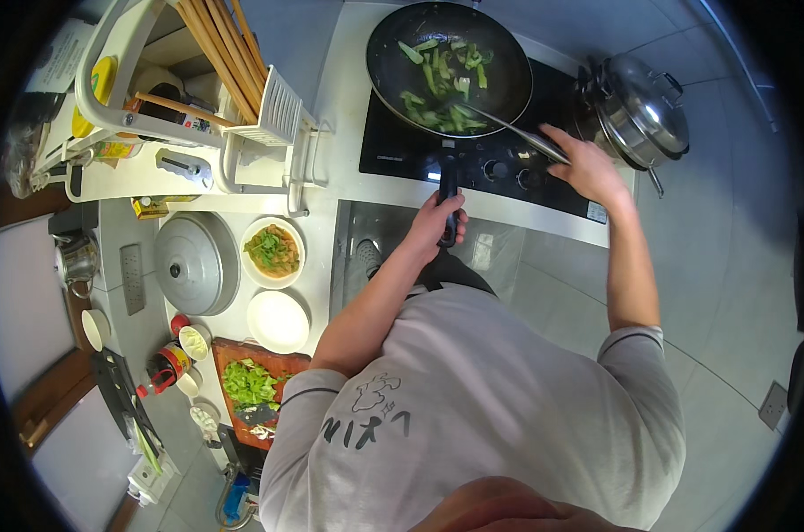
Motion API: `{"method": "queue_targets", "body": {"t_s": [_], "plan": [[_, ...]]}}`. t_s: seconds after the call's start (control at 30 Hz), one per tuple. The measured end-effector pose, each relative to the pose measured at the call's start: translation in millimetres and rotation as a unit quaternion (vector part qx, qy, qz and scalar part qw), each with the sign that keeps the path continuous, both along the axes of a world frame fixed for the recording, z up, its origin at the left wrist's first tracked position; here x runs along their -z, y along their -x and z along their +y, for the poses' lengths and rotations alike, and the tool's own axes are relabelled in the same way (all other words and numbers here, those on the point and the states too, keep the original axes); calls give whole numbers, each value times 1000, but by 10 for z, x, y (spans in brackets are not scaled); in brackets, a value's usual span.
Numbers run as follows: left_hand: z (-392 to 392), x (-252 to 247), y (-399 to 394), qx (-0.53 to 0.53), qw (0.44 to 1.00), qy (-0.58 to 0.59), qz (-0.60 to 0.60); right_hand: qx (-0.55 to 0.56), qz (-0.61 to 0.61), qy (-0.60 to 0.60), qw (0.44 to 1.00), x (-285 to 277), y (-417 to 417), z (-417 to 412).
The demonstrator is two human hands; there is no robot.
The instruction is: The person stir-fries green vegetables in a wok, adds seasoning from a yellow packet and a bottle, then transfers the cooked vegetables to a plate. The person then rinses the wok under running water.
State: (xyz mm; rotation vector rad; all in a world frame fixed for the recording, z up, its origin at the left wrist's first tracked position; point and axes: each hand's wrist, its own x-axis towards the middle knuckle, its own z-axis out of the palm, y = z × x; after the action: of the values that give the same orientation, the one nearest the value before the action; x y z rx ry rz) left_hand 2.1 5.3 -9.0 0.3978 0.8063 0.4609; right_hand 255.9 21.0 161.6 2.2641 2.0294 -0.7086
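My left hand (pixel 440 223) is wrapped around the black handle (pixel 449 174) of a dark wok (pixel 508 73) that rests on the hob. In the wok lie chopped green leafy vegetables (pixel 435 74), spread in loose clumps. My right hand (pixel 585 163) grips the end of a metal cooking utensil (pixel 518 132); its far end is among the greens at the wok's near side, and its shape there is hidden. The right index finger points out along the utensil.
A lidded steel pot (pixel 641 110) stands right of the black hob (pixel 402 149). On the left counter are a plated dish (pixel 272 251), a white plate (pixel 278 322), a grey pot lid (pixel 192 264) and a wooden board (pixel 229 356) with cut greens. A white rack (pixel 195 186) holds chopsticks (pixel 222 53).
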Motion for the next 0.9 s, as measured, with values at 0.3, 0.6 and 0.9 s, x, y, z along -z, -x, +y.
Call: {"method": "queue_targets", "body": {"t_s": [0.3,0.6,0.9], "plan": [[8,-30,-12,3,1000,0,9,-56,-77,4,995,-492,-448,-463],[-6,-10,-8,-10,1000,10,20,43,-43,-82,995,465,-100,361],[-17,-8,-5,-11,1000,5,16,-23,-46,-58,997,660,86,547]]}}
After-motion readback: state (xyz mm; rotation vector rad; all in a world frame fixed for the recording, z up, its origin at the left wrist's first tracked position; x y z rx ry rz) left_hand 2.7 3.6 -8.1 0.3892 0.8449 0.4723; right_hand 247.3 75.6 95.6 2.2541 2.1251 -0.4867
